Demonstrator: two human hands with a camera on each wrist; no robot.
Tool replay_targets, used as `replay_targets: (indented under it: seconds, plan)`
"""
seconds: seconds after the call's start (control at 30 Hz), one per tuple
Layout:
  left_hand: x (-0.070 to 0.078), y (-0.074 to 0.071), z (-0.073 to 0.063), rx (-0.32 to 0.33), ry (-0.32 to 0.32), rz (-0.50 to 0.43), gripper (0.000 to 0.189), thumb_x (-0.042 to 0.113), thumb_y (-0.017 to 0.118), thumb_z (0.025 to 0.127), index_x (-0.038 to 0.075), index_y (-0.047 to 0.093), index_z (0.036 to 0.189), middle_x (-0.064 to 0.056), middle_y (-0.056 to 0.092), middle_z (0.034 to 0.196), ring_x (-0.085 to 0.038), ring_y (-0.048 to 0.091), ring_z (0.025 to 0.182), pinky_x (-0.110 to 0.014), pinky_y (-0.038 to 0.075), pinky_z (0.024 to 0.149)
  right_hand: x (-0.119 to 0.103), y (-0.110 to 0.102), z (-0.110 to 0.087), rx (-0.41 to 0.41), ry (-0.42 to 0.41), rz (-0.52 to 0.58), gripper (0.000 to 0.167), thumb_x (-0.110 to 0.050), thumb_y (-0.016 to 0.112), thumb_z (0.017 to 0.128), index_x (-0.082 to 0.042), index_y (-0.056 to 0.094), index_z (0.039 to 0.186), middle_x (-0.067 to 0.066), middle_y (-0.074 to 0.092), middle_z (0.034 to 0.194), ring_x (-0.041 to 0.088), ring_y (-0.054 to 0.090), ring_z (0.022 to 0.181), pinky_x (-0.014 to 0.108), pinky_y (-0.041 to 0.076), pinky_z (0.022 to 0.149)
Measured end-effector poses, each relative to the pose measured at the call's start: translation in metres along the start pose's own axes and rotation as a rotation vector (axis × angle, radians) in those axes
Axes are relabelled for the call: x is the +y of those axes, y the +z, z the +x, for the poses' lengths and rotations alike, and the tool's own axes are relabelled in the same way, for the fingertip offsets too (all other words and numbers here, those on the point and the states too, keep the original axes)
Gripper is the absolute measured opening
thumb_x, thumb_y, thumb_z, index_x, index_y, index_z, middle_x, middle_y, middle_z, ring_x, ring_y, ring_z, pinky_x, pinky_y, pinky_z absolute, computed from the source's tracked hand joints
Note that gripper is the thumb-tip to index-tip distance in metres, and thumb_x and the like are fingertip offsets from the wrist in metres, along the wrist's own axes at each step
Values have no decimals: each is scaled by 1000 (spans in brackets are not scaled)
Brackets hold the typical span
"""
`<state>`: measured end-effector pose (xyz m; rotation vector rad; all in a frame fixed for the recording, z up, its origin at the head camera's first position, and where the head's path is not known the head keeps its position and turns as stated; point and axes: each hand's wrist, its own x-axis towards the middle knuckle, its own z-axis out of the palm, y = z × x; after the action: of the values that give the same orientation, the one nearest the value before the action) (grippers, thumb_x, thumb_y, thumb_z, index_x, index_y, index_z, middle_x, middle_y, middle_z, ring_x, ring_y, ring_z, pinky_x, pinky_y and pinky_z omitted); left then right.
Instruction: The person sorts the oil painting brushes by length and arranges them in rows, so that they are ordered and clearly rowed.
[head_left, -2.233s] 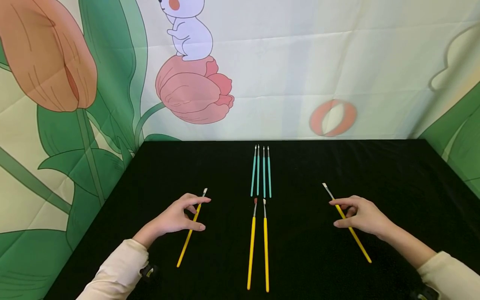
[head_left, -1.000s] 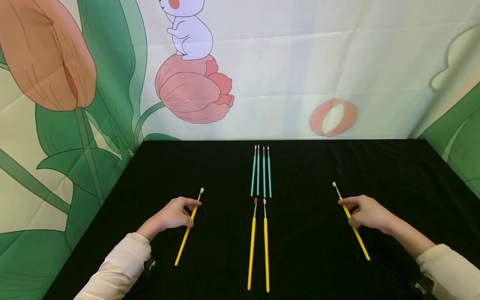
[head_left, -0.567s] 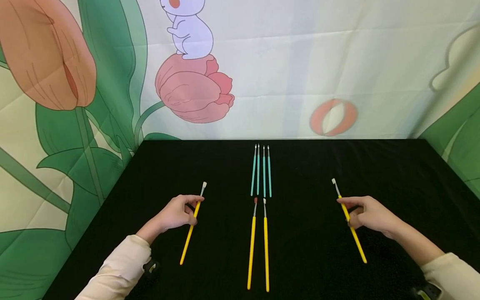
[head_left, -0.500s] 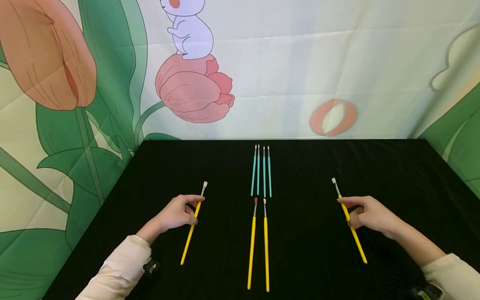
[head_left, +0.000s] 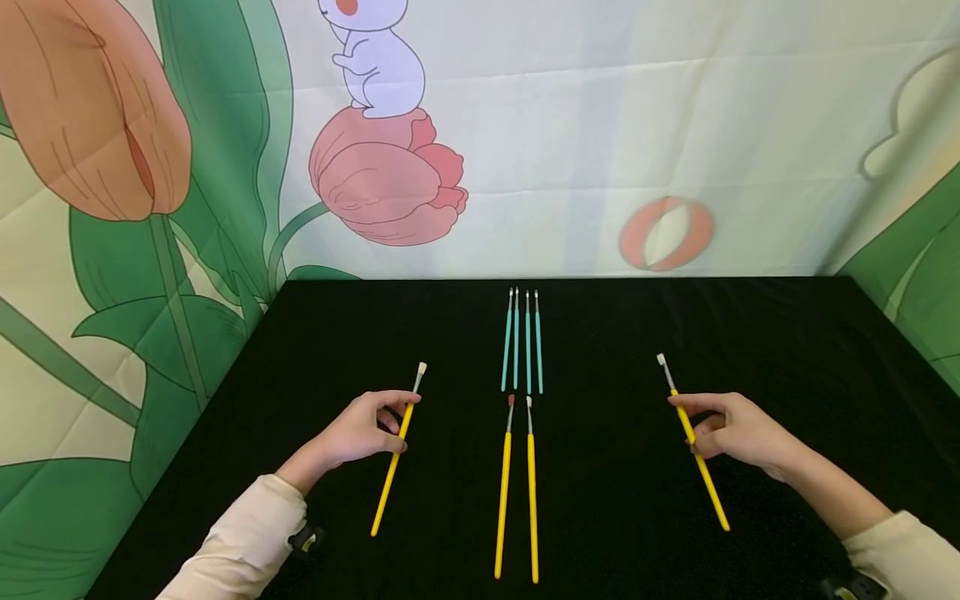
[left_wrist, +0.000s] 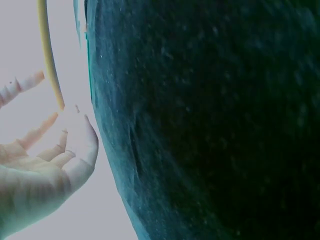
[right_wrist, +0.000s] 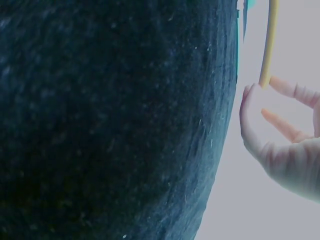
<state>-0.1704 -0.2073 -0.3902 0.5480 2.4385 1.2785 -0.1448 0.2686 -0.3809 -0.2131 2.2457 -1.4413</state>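
Note:
In the head view my left hand grips a yellow-handled paintbrush between thumb and fingers. Its white bristles point away from me and it leans to the right. My right hand pinches a second yellow-handled paintbrush, which leans to the left. Between the hands, two more yellow paintbrushes lie side by side, one with a red tip and one with a white tip. The left wrist view has the held handle above the fingers; the right wrist view shows the other handle at the fingertips.
Several thin turquoise paintbrushes lie in a row behind the middle yellow pair. Everything rests on a black cloth-covered table. A printed backdrop with tulips and a white animal stands along the table's back edge.
Earlier the fingers were spread loosely over the two outer brushes; now they grip them. Over the last half second the left brush has shifted right and the right brush slightly left. The middle brushes stay put.

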Motion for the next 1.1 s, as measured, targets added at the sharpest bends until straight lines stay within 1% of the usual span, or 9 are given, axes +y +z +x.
replay_targets:
  seconds: [0.33, 0.53, 0.67, 0.77, 0.97, 1.1]
  plan:
    - [5, 7, 1, -21, 14, -10, 57, -6, 71, 69, -4, 51, 123, -15, 50, 103, -25, 51, 87, -32, 47, 70, -4, 6, -1, 3, 3, -2, 70, 4, 59, 72, 9, 31, 136, 33, 30, 127, 30, 58, 84, 38, 51, 70]
    - [9, 13, 2, -39, 31, 8, 57, -5, 71, 69, -3, 52, 122, -13, 50, 102, -24, 50, 88, -28, 47, 66, -5, 8, -1, -10, 0, 6, 70, 3, 60, 73, 8, 31, 136, 32, 33, 126, 30, 59, 83, 38, 51, 70]
    - [12, 17, 4, -44, 37, 15, 56, -5, 70, 69, -2, 52, 123, -13, 51, 103, -24, 50, 89, -26, 47, 63, -6, 10, -1, -28, -13, 0, 70, 2, 60, 73, 9, 30, 136, 29, 43, 119, 30, 59, 82, 38, 51, 70]
    - [14, 21, 4, -37, 36, 10, 57, -5, 70, 69, -2, 52, 123, -11, 50, 102, -24, 49, 88, -26, 47, 62, -7, 11, -1, -40, -18, -4, 70, 2, 61, 73, 10, 30, 136, 28, 49, 114, 30, 60, 81, 38, 51, 69]
    - [20, 29, 5, -36, 32, 1, 58, -5, 71, 69, -2, 52, 123, -11, 50, 101, -23, 49, 88, -25, 47, 62, -9, 12, -1, -39, -8, -5, 70, 1, 61, 73, 9, 30, 136, 26, 49, 114, 31, 59, 81, 38, 51, 69]
    - [22, 33, 5, -38, 27, 2, 57, -4, 71, 69, -2, 52, 123, -10, 50, 101, -23, 49, 87, -25, 46, 62, -9, 13, -1, -32, -3, -2, 70, 2, 61, 73, 9, 30, 136, 28, 47, 117, 29, 59, 81, 38, 51, 69]
